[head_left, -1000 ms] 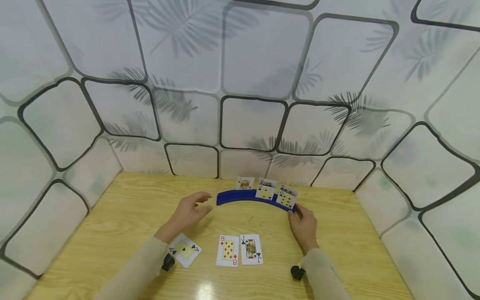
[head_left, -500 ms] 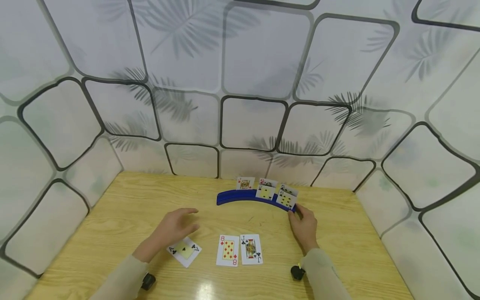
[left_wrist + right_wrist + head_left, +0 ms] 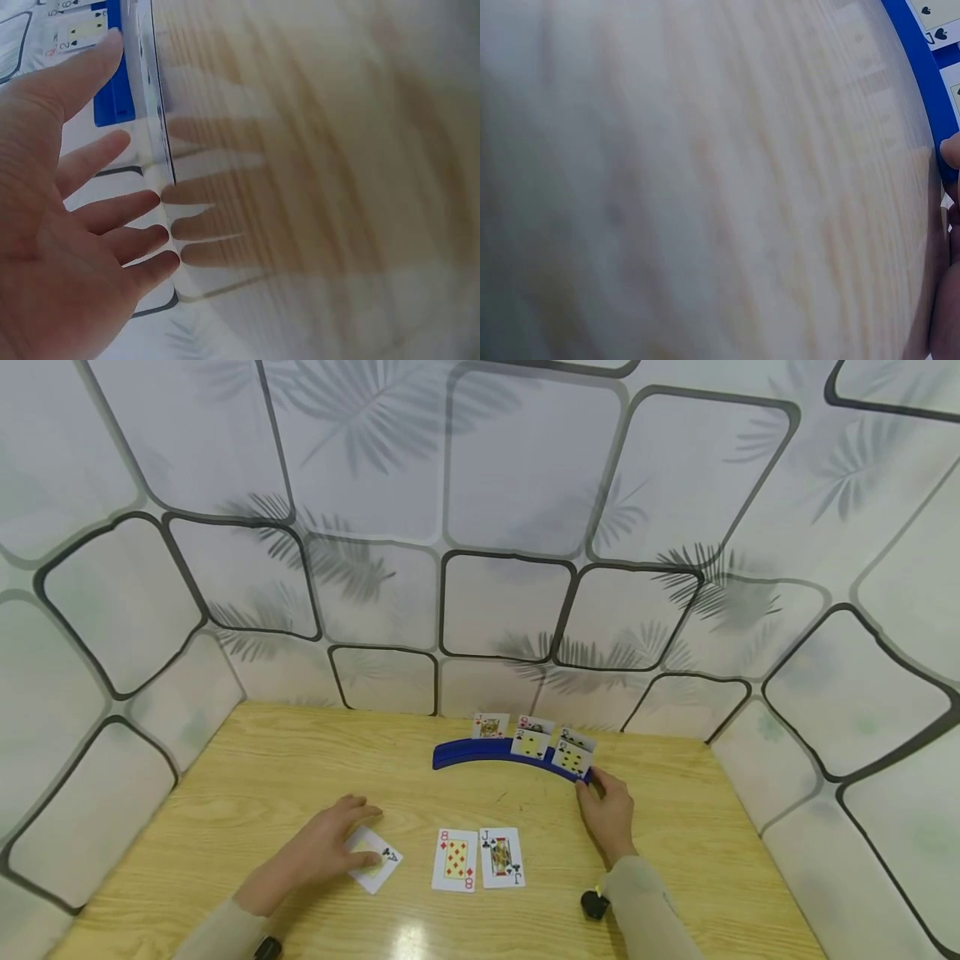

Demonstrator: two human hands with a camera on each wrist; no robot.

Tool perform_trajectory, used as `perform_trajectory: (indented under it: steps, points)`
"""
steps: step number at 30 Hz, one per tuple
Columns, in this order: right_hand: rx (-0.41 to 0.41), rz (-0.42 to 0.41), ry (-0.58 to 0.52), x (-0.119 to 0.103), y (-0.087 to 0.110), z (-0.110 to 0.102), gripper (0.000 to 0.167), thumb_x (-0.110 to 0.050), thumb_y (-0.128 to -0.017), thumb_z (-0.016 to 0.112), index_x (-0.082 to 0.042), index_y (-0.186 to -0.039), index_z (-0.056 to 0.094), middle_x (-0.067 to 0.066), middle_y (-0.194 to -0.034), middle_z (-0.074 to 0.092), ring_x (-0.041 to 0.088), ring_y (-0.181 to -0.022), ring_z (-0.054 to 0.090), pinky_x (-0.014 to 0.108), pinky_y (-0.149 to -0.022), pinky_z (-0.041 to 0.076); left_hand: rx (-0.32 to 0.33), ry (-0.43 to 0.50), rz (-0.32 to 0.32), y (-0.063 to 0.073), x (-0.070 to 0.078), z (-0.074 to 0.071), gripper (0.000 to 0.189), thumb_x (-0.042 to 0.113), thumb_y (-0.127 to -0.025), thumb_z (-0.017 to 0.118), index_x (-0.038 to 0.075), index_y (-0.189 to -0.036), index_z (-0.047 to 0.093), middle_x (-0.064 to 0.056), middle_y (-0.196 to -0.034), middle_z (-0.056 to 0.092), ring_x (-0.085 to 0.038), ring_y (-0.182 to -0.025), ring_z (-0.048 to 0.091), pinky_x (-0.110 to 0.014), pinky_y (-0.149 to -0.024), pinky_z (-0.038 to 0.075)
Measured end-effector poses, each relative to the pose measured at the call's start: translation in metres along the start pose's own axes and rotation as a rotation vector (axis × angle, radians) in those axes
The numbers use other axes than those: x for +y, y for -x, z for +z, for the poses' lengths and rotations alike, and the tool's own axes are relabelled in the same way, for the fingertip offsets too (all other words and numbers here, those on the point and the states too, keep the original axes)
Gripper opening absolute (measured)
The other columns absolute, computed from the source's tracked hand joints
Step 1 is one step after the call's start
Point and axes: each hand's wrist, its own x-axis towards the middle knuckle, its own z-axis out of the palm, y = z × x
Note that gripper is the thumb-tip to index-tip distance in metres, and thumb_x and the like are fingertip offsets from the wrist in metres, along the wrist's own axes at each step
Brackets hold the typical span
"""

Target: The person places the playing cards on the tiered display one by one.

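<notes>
My left hand (image 3: pixel 318 846) is over the ace of clubs (image 3: pixel 387 857), which lies face up at an angle. Its thumb is above the card, and the straight fingers in the left wrist view have fingertips at the tabletop; nothing is gripped. My right hand (image 3: pixel 609 817) holds the right end of a curved blue card holder (image 3: pixel 468 751), the thumb (image 3: pixel 951 152) on its front side in the right wrist view. Standing in the holder are a red jack (image 3: pixel 491 727), a two of spades (image 3: pixel 529 744) before a red-lettered card, and a six of spades (image 3: pixel 573 760) before another black card.
An eight of diamonds (image 3: pixel 454 860) and a jack of clubs (image 3: pixel 502 857) lie face up side by side on the wooden table (image 3: pixel 300 752). Patterned walls (image 3: pixel 502 602) enclose the back and sides. A black wrist device (image 3: pixel 595 905) sits by the right sleeve.
My left hand has drawn back from near the holder's left end, down and leftward to the ace of clubs. The right hand and the holder have stayed in place.
</notes>
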Motion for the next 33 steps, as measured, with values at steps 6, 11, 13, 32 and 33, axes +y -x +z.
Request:
perform_trajectory:
  steps: [6, 11, 13, 32, 33]
  points:
    - [0.008, -0.028, -0.003, 0.0012, 0.0009, 0.0, 0.048, -0.016, -0.1, 0.07, 0.006, -0.142, 0.061, 0.03, -0.142, 0.062, 0.047, -0.138, 0.053, 0.061, -0.119, 0.041, -0.015, -0.038, 0.03, 0.0077, -0.0049, -0.0024, 0.079, 0.048, -0.08, 0.088, 0.0, -0.139, 0.064, -0.042, -0.147, 0.05, -0.07, -0.136, 0.043, -0.082, -0.106, 0.039]
    - [-0.005, -0.023, -0.006, 0.0014, 0.0013, -0.001, 0.049, -0.016, -0.101, 0.07, 0.006, -0.143, 0.059, 0.03, -0.143, 0.061, 0.047, -0.139, 0.052, 0.06, -0.12, 0.04, -0.022, -0.038, 0.043, 0.0086, -0.0063, -0.0027, 0.08, 0.048, -0.081, 0.088, -0.003, -0.138, 0.065, -0.043, -0.148, 0.049, -0.071, -0.136, 0.042, -0.084, -0.105, 0.038]
    - [-0.004, -0.023, -0.01, 0.0009, 0.0014, -0.0014, 0.049, -0.016, -0.101, 0.07, 0.006, -0.143, 0.059, 0.03, -0.143, 0.061, 0.047, -0.139, 0.052, 0.06, -0.12, 0.04, -0.025, -0.021, 0.033, 0.0082, -0.0062, -0.0027, 0.078, 0.045, -0.081, 0.088, -0.003, -0.137, 0.066, -0.043, -0.148, 0.049, -0.071, -0.136, 0.042, -0.084, -0.106, 0.037]
    - [-0.021, -0.01, -0.004, 0.0026, 0.0001, -0.0008, 0.05, -0.02, -0.102, 0.068, 0.005, -0.144, 0.059, 0.029, -0.147, 0.059, 0.046, -0.141, 0.051, 0.059, -0.122, 0.038, -0.035, 0.05, -0.037, 0.0069, -0.0067, -0.0025, 0.075, 0.039, -0.077, 0.091, -0.003, -0.135, 0.068, -0.043, -0.152, 0.045, -0.068, -0.141, 0.038, -0.079, -0.108, 0.039]
    - [-0.021, -0.01, -0.005, 0.0025, 0.0001, -0.0009, 0.05, -0.02, -0.102, 0.068, 0.005, -0.144, 0.059, 0.029, -0.147, 0.059, 0.046, -0.142, 0.051, 0.059, -0.122, 0.038, -0.038, 0.06, -0.045, 0.0066, -0.0068, -0.0028, 0.075, 0.039, -0.077, 0.091, -0.003, -0.135, 0.068, -0.043, -0.152, 0.044, -0.067, -0.142, 0.037, -0.079, -0.109, 0.039]
